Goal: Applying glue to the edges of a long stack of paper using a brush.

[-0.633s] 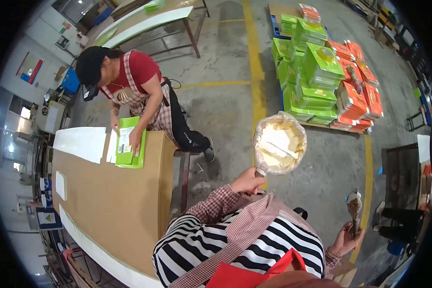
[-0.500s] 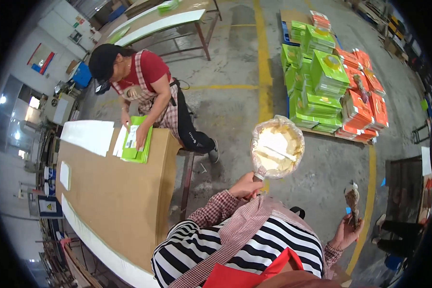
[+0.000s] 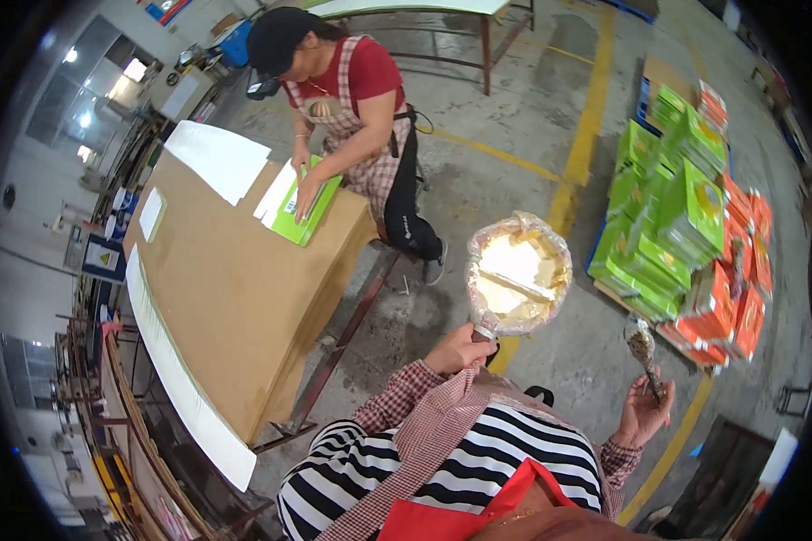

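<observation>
Item one: we are gripping, in our left hand [image 3: 460, 350], the gathered neck of a clear plastic bag [image 3: 518, 275], fingers closed tight around the twist. The bag is ballooning above the fist, holding pale yellowish flat pieces; we cannot tell what they are. It is hanging in the air over the concrete floor [image 3: 514, 135], well apart from the table.

Item two: we are pinching, in our right hand [image 3: 642, 413], the lower end of a small narrow packet [image 3: 641, 345] of brownish bits, fingers curled loosely on it, the packet pointing upward.

Item three: a brown cardboard-covered table [image 3: 235, 298] is standing to our left, with white sheets [image 3: 216, 158] at its far end and a long white strip along its near edge.

Item four: a co-worker in a red shirt and checked apron is pressing both hands on a green flat box [image 3: 305, 213] at the table corner.

Item five: a pallet stack of green and orange boxes [image 3: 686, 225] is sitting to our right, beyond a yellow floor line.

Progress, as we are judging it: both bags are in hand and closed; neither is being set down or opened yet, so whatever handling they need is looking barely begun
</observation>
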Demonstrator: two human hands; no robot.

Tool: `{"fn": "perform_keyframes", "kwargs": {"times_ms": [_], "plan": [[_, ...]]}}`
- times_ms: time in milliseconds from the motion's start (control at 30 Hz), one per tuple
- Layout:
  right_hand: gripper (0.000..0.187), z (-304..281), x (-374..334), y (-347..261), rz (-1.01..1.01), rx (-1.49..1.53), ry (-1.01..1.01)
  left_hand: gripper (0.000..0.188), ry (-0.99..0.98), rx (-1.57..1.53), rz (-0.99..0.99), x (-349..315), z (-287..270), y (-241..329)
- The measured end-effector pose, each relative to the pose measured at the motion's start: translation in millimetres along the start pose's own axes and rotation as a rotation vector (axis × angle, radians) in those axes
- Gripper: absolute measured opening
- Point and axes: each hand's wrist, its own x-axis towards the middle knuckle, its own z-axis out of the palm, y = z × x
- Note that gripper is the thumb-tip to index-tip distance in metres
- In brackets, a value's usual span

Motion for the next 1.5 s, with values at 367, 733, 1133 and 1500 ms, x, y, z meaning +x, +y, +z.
{"fn": "perform_keyframes", "kwargs": {"times_ms": [367,733,1133,1500], "plan": [[0.017,147.3,158.0,81.3,0.091,-0.023,-0.130,0.029,0.031,-0.009,0.182,127.6,-68.7,86.9],[0.017,244.4,378.7,123.9,0.101,-0.073,-0.209,0.027,0.098,-0.144,0.178,289.8,-114.7,199.5],[0.020,387.6,623.3,184.7,0.179,-0.185,-0.266,0.024,0.442,-0.112,0.055,406.5,-135.3,358.4],[0.018,526.3,744.2,306.4,0.253,-0.223,-0.263,0.056,0.622,0.068,0.247,567.9,-266.2,384.3]]}}
